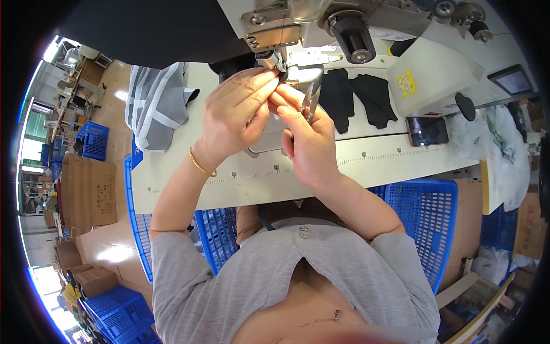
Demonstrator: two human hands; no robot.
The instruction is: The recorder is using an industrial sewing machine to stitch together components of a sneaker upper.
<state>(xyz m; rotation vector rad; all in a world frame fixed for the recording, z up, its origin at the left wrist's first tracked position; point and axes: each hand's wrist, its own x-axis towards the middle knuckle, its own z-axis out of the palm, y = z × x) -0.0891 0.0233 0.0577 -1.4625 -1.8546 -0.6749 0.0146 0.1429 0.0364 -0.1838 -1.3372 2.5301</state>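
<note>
Under the head of a sewing machine, both hands meet close to the presser foot. My left hand, with a gold bangle on its wrist, has its fingers pinched together on a bit of black fabric, mostly hidden by the fingertips. Closed fingers of my right hand touch the left fingertips. Small metal scissors stick up from the right hand, their handles hidden in the palm. Just right of the hands, two black fabric pieces lie flat on the white machine table.
Grey fabric with white strips hangs over the table's left edge. A phone lies at the right, near clear plastic bags. Blue baskets stand below the table. Cardboard boxes are on the floor at left.
</note>
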